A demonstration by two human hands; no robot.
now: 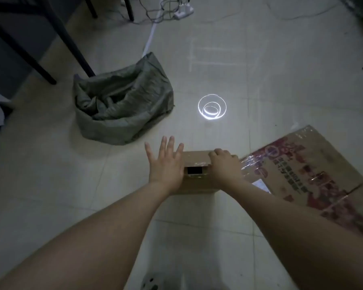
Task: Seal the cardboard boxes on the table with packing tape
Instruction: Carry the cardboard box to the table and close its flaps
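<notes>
A crumpled grey-green woven sack (122,105) slumps at left on the pale tiled floor (50,185). Our left hand (166,164) rests against a small brown cardboard box (197,185) on the floor, its grip wide open, holding nothing. Our right hand (224,166) curls its grip over the box's top. A large flattened printed carton (312,174) lies right. We seem to be steadying the box; taping comes next, yet no roll shows. Dimness hides the seam.
</notes>
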